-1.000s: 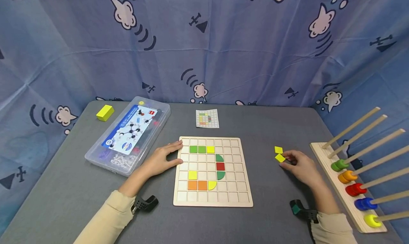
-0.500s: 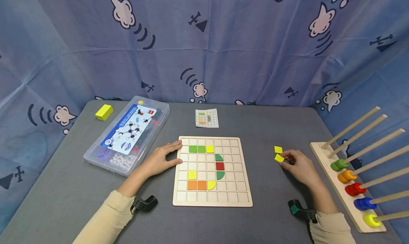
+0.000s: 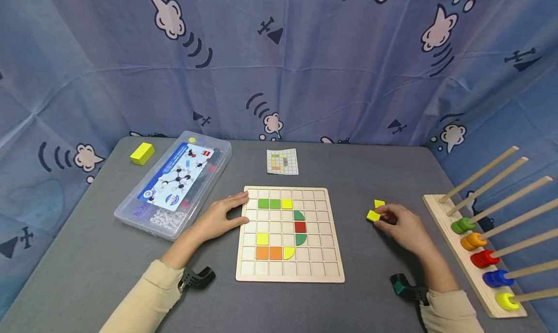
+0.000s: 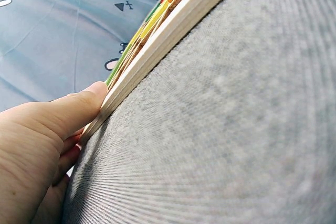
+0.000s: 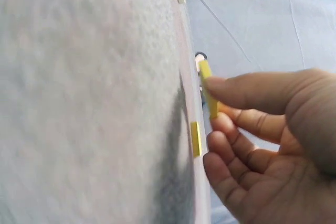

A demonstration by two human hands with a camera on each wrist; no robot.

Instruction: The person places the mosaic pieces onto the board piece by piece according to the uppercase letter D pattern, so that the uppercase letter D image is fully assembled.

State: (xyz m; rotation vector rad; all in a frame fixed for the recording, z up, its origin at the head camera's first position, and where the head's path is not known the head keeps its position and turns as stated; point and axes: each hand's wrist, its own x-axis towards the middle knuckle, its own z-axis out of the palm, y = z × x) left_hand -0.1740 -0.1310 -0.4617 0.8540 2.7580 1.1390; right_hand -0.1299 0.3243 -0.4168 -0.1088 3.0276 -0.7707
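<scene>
Between thumb and fingertips my right hand (image 3: 403, 229) pinches a yellow square tile (image 3: 373, 216). In the right wrist view that tile (image 5: 207, 80) is raised above the grey tabletop. A second yellow square tile (image 3: 379, 203) lies on the table just behind it, partly covered by the first. My left hand (image 3: 220, 219) rests against the left edge of a wooden grid board (image 3: 333, 271), thumb and fingers extended; the left wrist view has the thumb at the board's edge (image 4: 157, 51). Green, yellow, red and orange tiles (image 3: 275, 253) sit in some of the board's cells.
Behind the board lies a small printed pattern card (image 3: 282, 161). A clear plastic case (image 3: 174, 178) and a yellow block (image 3: 142, 154) are at the left. Along the right edge stands a wooden peg rack (image 3: 475, 255) with coloured rings, close to my right forearm.
My right hand has shifted slightly left with the yellow tile, which lifts off beside the other one. The left hand and the board stay in place.
</scene>
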